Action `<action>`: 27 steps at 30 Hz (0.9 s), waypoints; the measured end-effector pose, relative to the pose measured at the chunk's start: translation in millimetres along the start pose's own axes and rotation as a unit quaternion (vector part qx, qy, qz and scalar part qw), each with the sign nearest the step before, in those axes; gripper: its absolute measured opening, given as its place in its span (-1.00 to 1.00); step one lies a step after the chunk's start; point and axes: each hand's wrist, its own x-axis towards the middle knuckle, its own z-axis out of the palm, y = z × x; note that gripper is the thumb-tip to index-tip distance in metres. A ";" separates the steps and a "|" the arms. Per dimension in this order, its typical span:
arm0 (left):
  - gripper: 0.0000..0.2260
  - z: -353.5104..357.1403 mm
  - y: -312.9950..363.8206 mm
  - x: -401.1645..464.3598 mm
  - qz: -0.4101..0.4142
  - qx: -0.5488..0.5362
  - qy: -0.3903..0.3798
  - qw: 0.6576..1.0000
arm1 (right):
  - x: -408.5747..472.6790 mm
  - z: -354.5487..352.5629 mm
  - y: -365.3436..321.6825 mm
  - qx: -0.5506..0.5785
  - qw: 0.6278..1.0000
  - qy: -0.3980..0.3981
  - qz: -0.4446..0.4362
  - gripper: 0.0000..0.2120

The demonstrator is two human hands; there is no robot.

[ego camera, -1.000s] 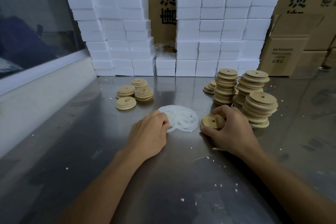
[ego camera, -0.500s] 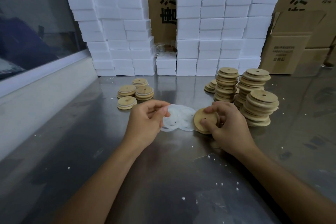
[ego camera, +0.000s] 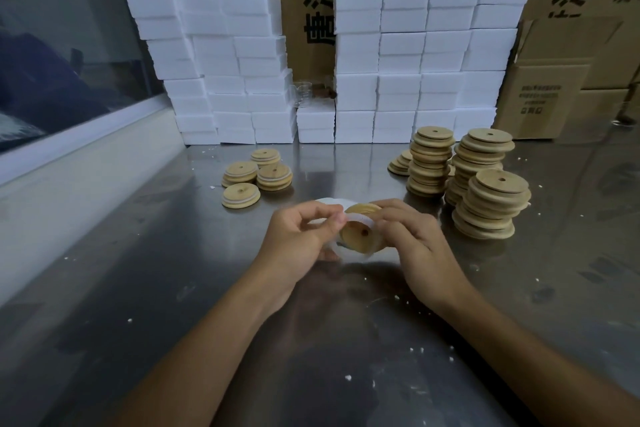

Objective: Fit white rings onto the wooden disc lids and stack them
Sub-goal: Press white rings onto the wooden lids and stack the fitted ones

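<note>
While the right hand (ego camera: 415, 243) grips a wooden disc lid (ego camera: 360, 236) above the steel table (ego camera: 138, 288), the left hand (ego camera: 298, 243) pinches a white ring (ego camera: 356, 217) across its rim. Fitting looks underway; next comes stretching it fully round, then stacking with the ringed lids (ego camera: 254, 173).

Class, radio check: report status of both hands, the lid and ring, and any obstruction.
Left hand pinching thin white ring. Right hand gripping round wooden disc lid, ring partly stretched over its rim. Nothing in the way.
</note>
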 end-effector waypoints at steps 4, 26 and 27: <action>-0.89 8.0 -2.9 -3.4 0.016 -0.014 0.010 1.000 | -3.5 6.5 0.9 -0.040 0.999 0.010 -0.004 -0.81; -0.79 4.6 -5.8 1.7 0.117 0.100 0.083 0.985 | -1.1 0.9 6.1 -0.073 0.995 0.067 -0.011 -0.96; -0.79 4.0 -6.2 2.1 0.112 0.095 0.083 0.986 | -1.2 0.8 5.9 -0.073 0.995 0.069 -0.007 -0.97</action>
